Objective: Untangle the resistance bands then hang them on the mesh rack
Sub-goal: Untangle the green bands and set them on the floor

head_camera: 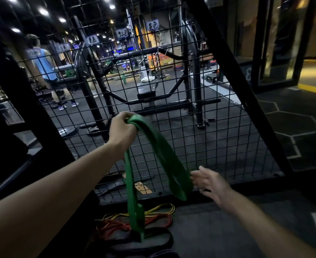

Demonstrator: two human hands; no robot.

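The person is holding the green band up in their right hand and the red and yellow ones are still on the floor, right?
Not quite. The head view shows the left hand gripping the green band; the right hand is open beside it. The red band and yellow band do lie on the floor.

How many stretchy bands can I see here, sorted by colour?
Green band, held in the left hand: 1
Yellow band, on the floor: 1
Red band, on the floor: 1
Black band, on the floor: 1
Total: 4, though the floor pile is tangled and dim.
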